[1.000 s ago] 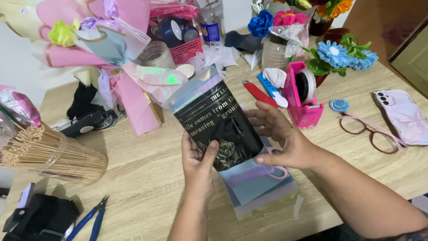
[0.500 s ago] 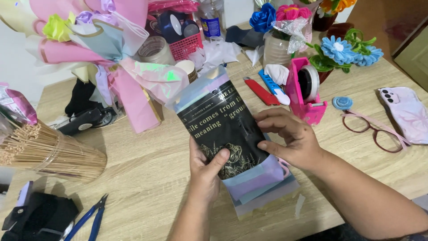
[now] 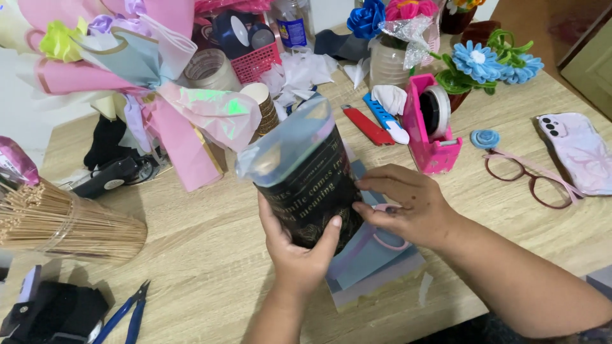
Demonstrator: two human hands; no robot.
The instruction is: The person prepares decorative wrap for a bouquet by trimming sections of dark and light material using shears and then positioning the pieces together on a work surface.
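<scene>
While the left hand (image 3: pixel 298 255) grips the black wrapping sheet (image 3: pixel 310 191), the right hand (image 3: pixel 408 204) pinches it.

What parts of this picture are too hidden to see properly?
Head view:
- Lower part of the dark wrapping sheet: covered by the left hand and right hand.
- Paper stack: mostly under the sheet and hands.
- Pink bouquet: top cut off by the frame.
- Blue cutters: handles cut off at the bottom edge.

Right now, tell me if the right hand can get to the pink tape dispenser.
Probably yes. The right hand rests on the black wrapping sheet, and the pink tape dispenser stands just beyond it on bare table, nothing between. It would have to let go of the sheet first.
</scene>
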